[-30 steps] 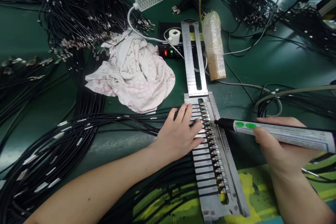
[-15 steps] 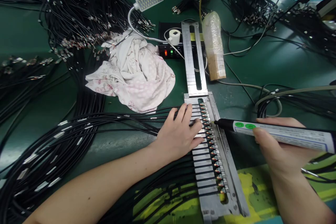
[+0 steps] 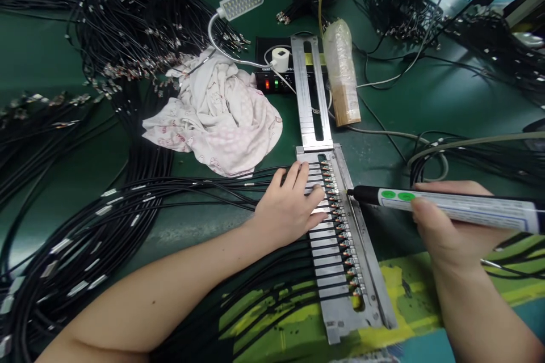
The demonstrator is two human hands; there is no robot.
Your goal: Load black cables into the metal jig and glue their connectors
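My left hand (image 3: 284, 210) lies with fingers spread over the black cables (image 3: 238, 184) on a slotted metal fixture (image 3: 333, 281). Its fingertips rest near the upper part of the row, and the thumb touches the cables just below. Small metal connectors (image 3: 346, 238) with orange and white bits form a line along the fixture's slot. In my right hand (image 3: 451, 221) is a thick black pen-shaped tool (image 3: 464, 207) with a white printed label and two green round stickers. Its narrow dark tip points left, at the fixture's right rail close to the connectors; whether it touches, I cannot tell.
A crumpled white-pink cloth (image 3: 230, 113) lies behind my left hand. Beyond the fixture are a gooseneck LED lamp (image 3: 242, 2), a black control box (image 3: 266, 82) with lit switches and a plastic-wrapped block (image 3: 342, 74). Cable bundles (image 3: 128, 28) cover the left side and the far right.
The whole view has shifted slightly, with the fixture appearing a little higher and further left. The left hand keeps its place on the cables, and the tool tip stays close to the same connectors.
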